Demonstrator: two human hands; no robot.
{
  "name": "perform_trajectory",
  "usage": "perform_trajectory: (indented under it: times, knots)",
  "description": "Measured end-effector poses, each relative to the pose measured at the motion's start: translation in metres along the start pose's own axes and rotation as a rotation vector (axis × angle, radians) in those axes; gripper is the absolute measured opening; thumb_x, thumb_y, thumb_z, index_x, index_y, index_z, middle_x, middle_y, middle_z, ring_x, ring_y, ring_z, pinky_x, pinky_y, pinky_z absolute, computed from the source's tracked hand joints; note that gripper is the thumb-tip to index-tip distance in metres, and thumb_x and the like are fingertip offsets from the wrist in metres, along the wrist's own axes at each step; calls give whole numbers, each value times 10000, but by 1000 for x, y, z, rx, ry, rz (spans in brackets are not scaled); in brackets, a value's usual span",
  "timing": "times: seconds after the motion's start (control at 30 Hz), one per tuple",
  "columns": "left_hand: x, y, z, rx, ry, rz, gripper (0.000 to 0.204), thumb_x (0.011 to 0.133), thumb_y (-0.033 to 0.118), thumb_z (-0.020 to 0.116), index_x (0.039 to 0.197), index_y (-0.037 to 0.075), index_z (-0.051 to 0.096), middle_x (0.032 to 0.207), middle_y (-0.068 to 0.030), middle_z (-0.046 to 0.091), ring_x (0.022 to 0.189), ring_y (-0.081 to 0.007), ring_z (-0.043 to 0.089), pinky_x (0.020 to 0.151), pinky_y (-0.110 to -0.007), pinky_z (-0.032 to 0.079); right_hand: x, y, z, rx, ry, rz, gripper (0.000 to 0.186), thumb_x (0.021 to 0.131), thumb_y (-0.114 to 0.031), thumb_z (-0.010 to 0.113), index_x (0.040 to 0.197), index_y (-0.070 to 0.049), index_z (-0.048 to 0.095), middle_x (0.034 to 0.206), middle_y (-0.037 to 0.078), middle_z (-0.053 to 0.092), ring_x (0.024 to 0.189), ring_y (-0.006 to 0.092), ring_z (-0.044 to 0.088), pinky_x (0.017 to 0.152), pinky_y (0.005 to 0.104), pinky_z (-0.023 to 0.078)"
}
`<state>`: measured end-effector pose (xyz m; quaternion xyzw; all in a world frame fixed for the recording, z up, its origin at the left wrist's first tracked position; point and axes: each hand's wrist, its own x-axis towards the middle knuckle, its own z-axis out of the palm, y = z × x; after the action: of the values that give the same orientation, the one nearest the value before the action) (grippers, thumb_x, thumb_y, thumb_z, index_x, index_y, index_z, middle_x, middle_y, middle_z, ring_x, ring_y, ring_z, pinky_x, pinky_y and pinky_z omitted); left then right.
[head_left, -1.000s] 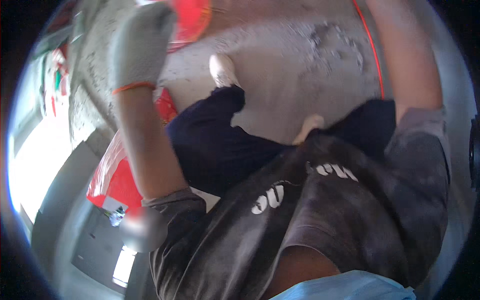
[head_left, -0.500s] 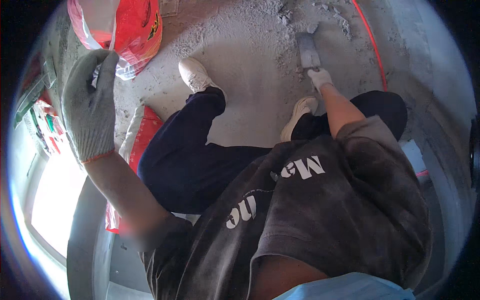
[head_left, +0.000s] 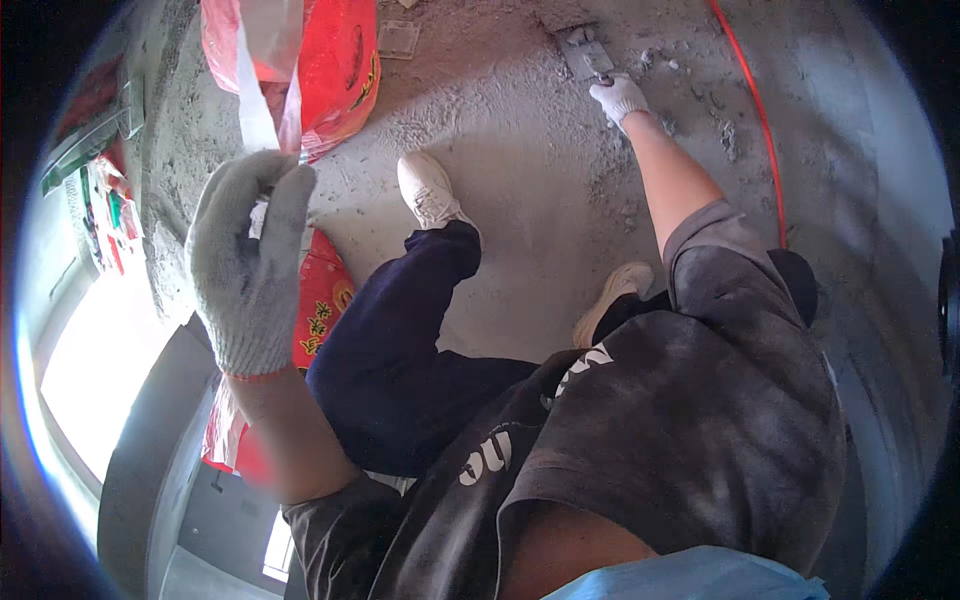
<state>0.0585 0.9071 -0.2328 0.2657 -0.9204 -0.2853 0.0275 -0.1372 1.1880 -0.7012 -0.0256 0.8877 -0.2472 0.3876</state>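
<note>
- Head view: a grey metal trowel with a flat rectangular blade (head_left: 586,60) lies against the grey, gritty concrete floor (head_left: 520,240) towards one o'clock; the right hand in a white knitted glove (head_left: 620,97) is closed around its handle end.
- The trowel should be stiff and fairly light, though grit would make it drag; the handle is the sound place to hold it — the blade edge is probably rough on fingers.
- At eleven o'clock stands a red-and-white glossy plastic bag (head_left: 340,85). The left hand in a grey-white knitted glove with an orange cuff edge (head_left: 245,255), between nine and ten o'clock, has curled fingers and thumb pinching the bag's near rim, a small gap showing lower between them.
- The bag looks soft, slippery and liable to tear; a bunched fold of rim gives the best grip. Its contents, and so its weight, I cannot tell.
- Against half a second ago, the right arm reaches farther from the white right shoe (head_left: 612,295), and the blade sits nearer twelve o'clock. The left hand remains at the bag's rim; the whole view has shifted too — so its own travel is unclear.
</note>
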Motion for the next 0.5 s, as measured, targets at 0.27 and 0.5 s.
perform_trajectory:
  times: [0.27, 0.5]
  knots:
    - [14, -15, -9, -19, 85, -99, 313, 943, 289, 620, 931, -17, 685, 759, -112, 633, 701, -183, 596, 672, -324, 464, -61, -38, -77, -114, 93, -52, 268, 772, -328, 690, 786, -62, 664, 603, 68, 612, 490, 178, 594, 445, 353, 456]
    - [22, -11, -18, 67, 166, 37, 258, 873, 269, 653, 1014, 62, 714, 881, -158, 687, 766, -241, 667, 736, -349, 513, -181, -139, -249, 0, -196, -217, 213, 815, -221, 666, 877, -19, 638, 627, 30, 583, 430, 130, 481, 399, 330, 398]
